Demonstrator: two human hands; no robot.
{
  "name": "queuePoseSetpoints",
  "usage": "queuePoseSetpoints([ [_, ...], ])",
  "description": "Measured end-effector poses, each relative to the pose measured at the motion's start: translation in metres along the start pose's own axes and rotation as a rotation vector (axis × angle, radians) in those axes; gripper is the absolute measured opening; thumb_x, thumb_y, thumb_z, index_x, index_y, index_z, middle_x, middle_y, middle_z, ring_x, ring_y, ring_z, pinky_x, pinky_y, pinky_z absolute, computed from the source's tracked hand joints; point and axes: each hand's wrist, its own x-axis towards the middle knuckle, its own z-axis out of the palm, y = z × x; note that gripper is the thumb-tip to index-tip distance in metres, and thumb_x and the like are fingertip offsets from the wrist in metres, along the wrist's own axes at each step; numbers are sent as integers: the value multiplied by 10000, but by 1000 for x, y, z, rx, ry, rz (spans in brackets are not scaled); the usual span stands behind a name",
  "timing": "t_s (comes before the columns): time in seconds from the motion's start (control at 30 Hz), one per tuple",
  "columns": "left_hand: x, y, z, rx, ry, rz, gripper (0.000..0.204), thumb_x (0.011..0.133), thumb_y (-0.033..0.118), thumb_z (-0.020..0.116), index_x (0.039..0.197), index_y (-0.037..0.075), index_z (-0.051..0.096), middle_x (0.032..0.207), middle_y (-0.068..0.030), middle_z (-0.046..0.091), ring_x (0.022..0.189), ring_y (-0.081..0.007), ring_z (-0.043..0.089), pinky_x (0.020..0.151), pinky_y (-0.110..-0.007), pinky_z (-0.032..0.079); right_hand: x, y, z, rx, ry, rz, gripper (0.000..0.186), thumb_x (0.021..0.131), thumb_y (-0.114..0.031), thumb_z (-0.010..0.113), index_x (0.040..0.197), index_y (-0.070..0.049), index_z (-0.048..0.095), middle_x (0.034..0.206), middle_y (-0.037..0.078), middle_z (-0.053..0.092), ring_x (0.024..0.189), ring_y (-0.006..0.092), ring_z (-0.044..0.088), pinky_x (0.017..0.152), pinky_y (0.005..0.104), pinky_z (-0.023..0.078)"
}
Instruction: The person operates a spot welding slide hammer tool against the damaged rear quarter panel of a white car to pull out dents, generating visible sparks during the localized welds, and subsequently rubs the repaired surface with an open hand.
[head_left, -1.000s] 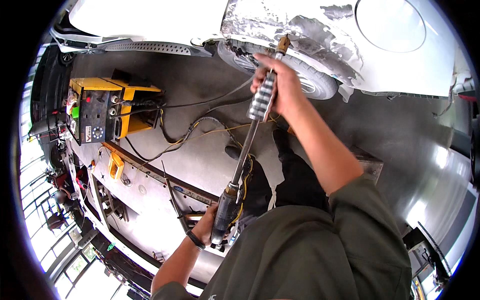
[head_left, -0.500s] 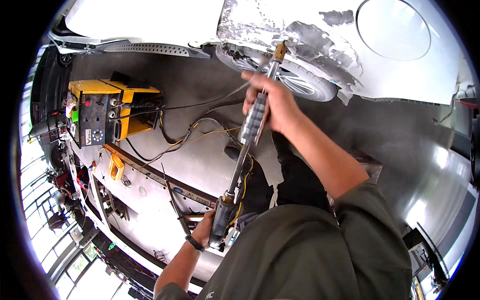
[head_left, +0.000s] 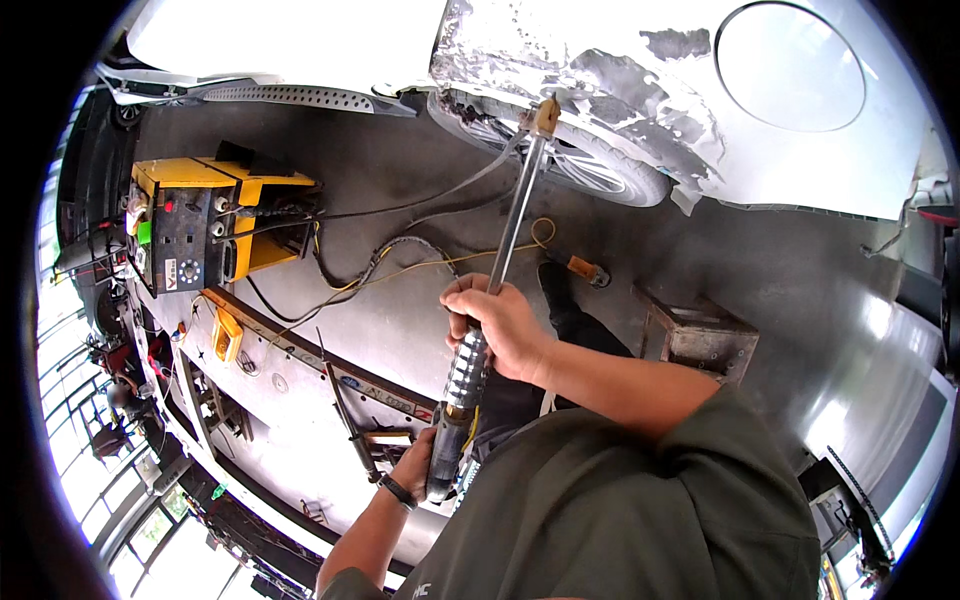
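Note:
A slide hammer dent puller slants from my body up to a white car's scraped panel point(head_left: 610, 85). My left hand point(head_left: 412, 463), with a dark band at the wrist, is closed round its black rear handle point(head_left: 446, 455). My right hand point(head_left: 508, 328) wraps the ribbed metal sliding weight point(head_left: 467, 372), which sits low on the shaft, close to the handle. Beyond it the bare chrome shaft point(head_left: 518, 220) runs to a brass-coloured head point(head_left: 546, 116) by the wheel arch. Whether its tip touches the panel I cannot tell. A grey cable joins the head.
On the left stands a yellow and black machine point(head_left: 185, 235) with cables trailing across the floor. A metal step stool point(head_left: 710, 335) is right of my legs. An orange-handled piece point(head_left: 583, 268) lies near my foot. A long thin rod tool point(head_left: 348, 415) leans by a rail point(head_left: 320, 362). The car's wheel point(head_left: 600, 165) is ahead.
My right hand has slid the weight down the shaft, from near the head to close by the handle. The brass head sits slightly lower and further left. My left hand keeps its hold.

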Motion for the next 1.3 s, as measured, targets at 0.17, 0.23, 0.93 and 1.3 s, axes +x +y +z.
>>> queuePoseSetpoints([
  [0.17, -8, 17, 16, -7, -48, 10, 383, 1058, 426, 455, 1140, 110, 656, 829, -40, 690, 658, -135, 668, 565, -289, 565, 10, -2, -3, 20, -13, -43, 128, 919, -161, 665, 935, -42, 621, 750, 55, 607, 670, 173, 606, 648, 343, 538],
  [0.23, -5, 14, 13, 9, -33, 18, 366, 1062, 399, 445, 1133, 106, 652, 815, -41, 685, 647, -138, 663, 557, -295, 562, 9, -5, -4, 5, -34, -16, 136, 917, -162, 668, 948, -34, 634, 759, 59, 600, 669, 168, 599, 660, 349, 553],
  [0.93, -17, 26, 8, 82, -125, -5, 600, 1044, 537, 298, 1074, 71, 674, 768, -75, 697, 606, -176, 674, 537, -298, 553, 64, -148, -19, -58, 25, -346, 331, 880, -213, 719, 1117, -2, 623, 699, 34, 583, 619, 182, 616, 628, 360, 554],
  [1.3, -4, -10, -26, -53, -70, -67, 426, 1062, 436, 397, 1186, 115, 649, 913, -33, 717, 718, -142, 699, 626, -329, 614, -12, 49, -1, -3, 20, -32, 195, 924, -148, 654, 1049, 2, 641, 757, 47, 596, 662, 151, 595, 658, 332, 551],
])
